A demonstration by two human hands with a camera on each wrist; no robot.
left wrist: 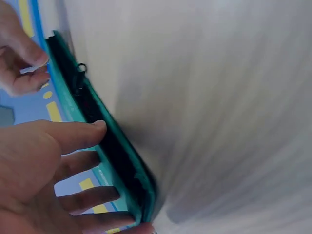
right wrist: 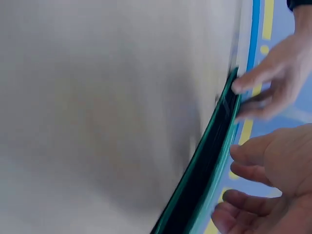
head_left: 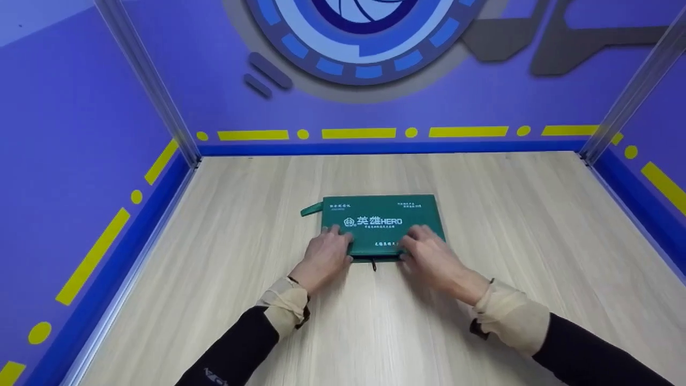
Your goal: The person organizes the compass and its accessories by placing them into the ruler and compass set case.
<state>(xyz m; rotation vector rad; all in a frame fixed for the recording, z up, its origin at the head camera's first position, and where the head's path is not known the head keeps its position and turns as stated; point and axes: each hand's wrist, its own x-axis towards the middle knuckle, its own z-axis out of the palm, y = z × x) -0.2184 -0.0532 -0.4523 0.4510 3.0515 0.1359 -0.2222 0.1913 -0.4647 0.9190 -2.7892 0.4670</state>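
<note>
A flat green zip case [head_left: 383,214] with white "HERO" lettering lies on the pale wooden table [head_left: 214,279]. Both hands are at its near edge. My left hand [head_left: 343,244] rests straight fingers on the case's near left top, with the thumb [left wrist: 95,127] against the dark zip edge [left wrist: 112,151]. My right hand [head_left: 412,244] lies the same way on the near right top, fingers [right wrist: 253,151] beside the case's edge [right wrist: 204,180]. A small black zip pull [head_left: 373,264] hangs between the hands. A green tab [head_left: 311,209] sticks out at the far left corner.
The table is boxed in by purple walls with yellow dashes and a blue skirting [head_left: 391,146] at the back and both sides. Metal posts [head_left: 155,91] stand in the two back corners. Bare wood surrounds the case on all sides.
</note>
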